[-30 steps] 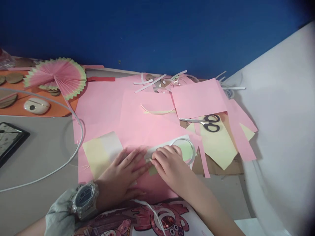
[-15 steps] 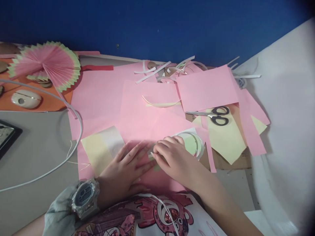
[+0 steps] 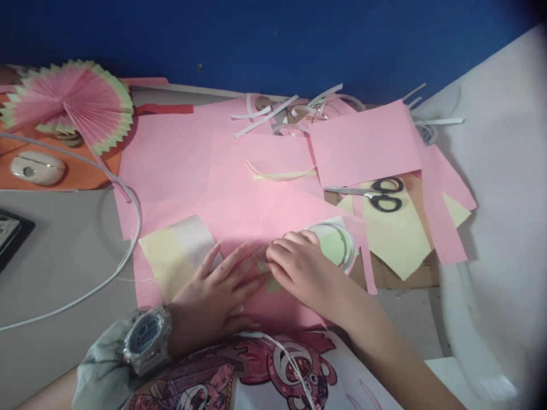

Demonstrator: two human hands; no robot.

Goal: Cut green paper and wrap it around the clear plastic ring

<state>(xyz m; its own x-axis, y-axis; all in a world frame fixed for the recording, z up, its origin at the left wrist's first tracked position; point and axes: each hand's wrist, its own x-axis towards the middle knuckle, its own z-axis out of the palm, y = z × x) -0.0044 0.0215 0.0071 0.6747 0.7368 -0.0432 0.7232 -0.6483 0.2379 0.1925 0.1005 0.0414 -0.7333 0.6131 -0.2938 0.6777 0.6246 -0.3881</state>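
My left hand (image 3: 217,293) lies flat with fingers spread on pink paper (image 3: 171,162), beside a yellow and whitish sheet (image 3: 182,250). Its wrist carries a clear watch. Close to its fingertips, my right hand (image 3: 299,265) is closed, fingers curled down and pinched together against the paper. Whatever is in that pinch is hidden; a small pale bit shows at the fingertips. A greenish piece (image 3: 273,283) peeks out below them. Just right of the right hand, partly covered by it, is a round pale ring (image 3: 345,246) with green inside.
Black-handled scissors (image 3: 384,195) rest on yellow paper (image 3: 395,245) at the right. Cut white strips (image 3: 267,117) lie at the back. A pleated paper fan (image 3: 98,108), a white mouse (image 3: 38,168) and a cable (image 3: 139,213) are on the left. A blue panel (image 3: 273,45) stands behind.
The view has shifted slightly, so the back of the table sits a little higher in it. Both hands keep nearly the same place; the left fingers look slightly more spread.
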